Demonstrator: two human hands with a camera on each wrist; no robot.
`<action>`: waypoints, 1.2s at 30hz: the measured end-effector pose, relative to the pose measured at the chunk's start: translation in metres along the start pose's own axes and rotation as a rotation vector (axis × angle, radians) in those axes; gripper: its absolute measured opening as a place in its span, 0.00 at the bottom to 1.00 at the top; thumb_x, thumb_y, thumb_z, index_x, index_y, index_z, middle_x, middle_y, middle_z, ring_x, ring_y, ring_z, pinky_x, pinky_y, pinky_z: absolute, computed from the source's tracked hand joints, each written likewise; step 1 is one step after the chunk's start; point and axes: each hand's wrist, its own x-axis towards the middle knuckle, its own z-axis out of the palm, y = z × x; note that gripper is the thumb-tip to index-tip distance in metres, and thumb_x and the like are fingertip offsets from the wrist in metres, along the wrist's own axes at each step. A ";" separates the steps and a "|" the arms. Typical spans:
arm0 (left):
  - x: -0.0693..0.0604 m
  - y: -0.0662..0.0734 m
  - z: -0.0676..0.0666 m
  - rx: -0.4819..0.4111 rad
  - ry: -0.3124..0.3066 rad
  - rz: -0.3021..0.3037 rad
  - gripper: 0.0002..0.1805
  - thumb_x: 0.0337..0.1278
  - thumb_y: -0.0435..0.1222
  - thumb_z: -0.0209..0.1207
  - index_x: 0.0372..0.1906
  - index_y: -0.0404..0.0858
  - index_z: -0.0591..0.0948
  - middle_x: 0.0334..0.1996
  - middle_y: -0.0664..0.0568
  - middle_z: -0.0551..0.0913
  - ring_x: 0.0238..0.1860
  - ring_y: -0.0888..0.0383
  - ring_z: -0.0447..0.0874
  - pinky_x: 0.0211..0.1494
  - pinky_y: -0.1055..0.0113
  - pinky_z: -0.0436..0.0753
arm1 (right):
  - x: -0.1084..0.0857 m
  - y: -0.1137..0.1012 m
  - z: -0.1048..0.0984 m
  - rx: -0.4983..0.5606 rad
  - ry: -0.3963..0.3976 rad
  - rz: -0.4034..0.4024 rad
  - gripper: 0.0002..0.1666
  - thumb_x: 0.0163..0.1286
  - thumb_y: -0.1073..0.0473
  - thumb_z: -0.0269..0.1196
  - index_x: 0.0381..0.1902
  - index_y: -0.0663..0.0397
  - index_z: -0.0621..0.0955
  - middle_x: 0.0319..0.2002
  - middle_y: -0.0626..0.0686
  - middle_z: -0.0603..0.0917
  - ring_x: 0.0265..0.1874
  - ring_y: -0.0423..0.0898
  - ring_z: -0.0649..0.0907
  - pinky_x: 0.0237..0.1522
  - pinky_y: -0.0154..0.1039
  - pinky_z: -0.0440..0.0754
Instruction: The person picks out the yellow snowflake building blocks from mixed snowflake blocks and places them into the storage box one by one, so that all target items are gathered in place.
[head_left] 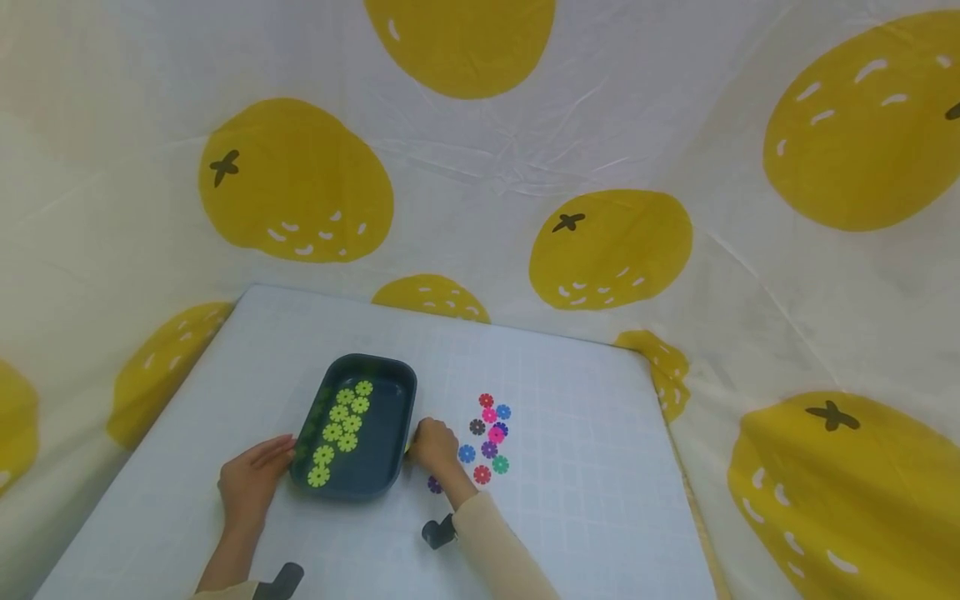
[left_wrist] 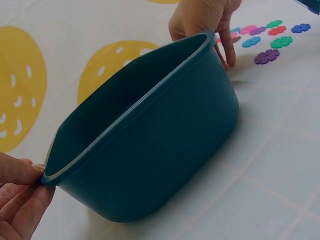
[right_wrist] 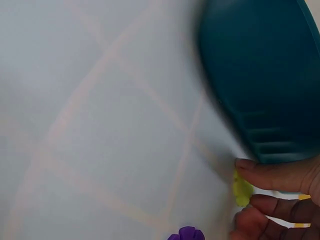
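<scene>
A dark teal plastic basin [head_left: 378,442] stands on the table, with several yellow-green flower-shaped discs [head_left: 337,412] lying along its left side. My left hand [head_left: 251,479] is at the basin's left edge; in the left wrist view its thumb and fingers pinch the rim [left_wrist: 52,175]. Just outside the basin's right wall is my right hand [head_left: 435,446]. Between its thumb and fingers it pinches another yellow-green disc [right_wrist: 242,190], close to the wall. A purple disc [right_wrist: 187,234] lies near that hand.
To the right of the basin, several loose discs in red, pink, blue, green, purple and dark tones [head_left: 489,449] are spread on the white, faintly gridded tablecloth [head_left: 585,467]. A white curtain with yellow fruit prints [head_left: 611,250] hangs behind the table.
</scene>
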 end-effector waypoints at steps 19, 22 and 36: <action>0.001 0.003 0.001 0.022 -0.002 -0.014 0.15 0.61 0.31 0.64 0.53 0.35 0.84 0.53 0.42 0.85 0.34 0.91 0.69 0.38 0.91 0.76 | 0.007 0.012 -0.013 0.227 0.060 0.124 0.14 0.52 0.68 0.72 0.39 0.62 0.83 0.31 0.56 0.84 0.26 0.47 0.81 0.27 0.39 0.86; 0.001 0.002 0.001 0.018 0.002 -0.011 0.15 0.61 0.31 0.65 0.53 0.35 0.84 0.52 0.43 0.85 0.34 0.91 0.70 0.38 0.91 0.76 | 0.008 0.013 -0.017 0.288 0.046 0.161 0.14 0.53 0.69 0.71 0.39 0.63 0.82 0.31 0.56 0.84 0.25 0.46 0.82 0.28 0.38 0.86; -0.001 0.001 0.001 0.027 0.012 -0.008 0.15 0.60 0.31 0.65 0.52 0.35 0.84 0.52 0.42 0.86 0.33 0.92 0.69 0.37 0.92 0.75 | 0.012 0.012 -0.028 0.248 0.107 0.190 0.15 0.53 0.70 0.70 0.41 0.63 0.83 0.34 0.57 0.85 0.31 0.49 0.82 0.35 0.41 0.88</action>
